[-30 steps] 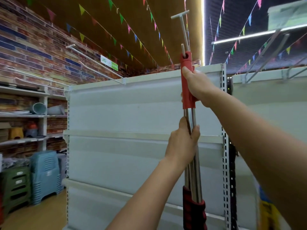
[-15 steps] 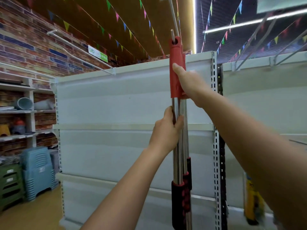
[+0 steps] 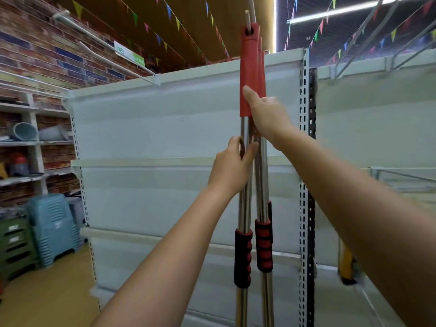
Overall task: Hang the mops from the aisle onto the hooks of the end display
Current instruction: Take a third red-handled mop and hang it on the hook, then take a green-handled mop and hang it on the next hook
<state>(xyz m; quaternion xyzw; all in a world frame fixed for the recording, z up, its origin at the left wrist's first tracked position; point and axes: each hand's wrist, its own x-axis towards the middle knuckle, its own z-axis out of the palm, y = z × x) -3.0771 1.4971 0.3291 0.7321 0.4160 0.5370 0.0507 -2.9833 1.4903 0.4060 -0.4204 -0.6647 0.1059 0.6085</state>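
Step in hand: hanging. The red cap of the front mop is threaded by its hole onto the hook at top centre of the frame; at least one more red-capped mop hangs close behind it.
Left hand: mid-frame, fingers curled round the front shaft, clamped on it.
Right hand: just above, thumb laid straight up the red cap, the other fingers hidden behind the shafts; whether they are clamped cannot be told.
Progress: judged nearly seated, since the cap's hole already sits on the wire.
Next move: probably sliding the cap further back along the hook, letting the shaft settle plumb, then loosening both hands one after the other.
Materials: shafts are polished, mirror-bright metal tubes; caps are smooth matte red plastic, flattened, with a round eye; lower down sit ribbed black-and-red foam grips.
Display: pale flat back panel with a perforated white upright at centre right.
Mop heads: out of view below.
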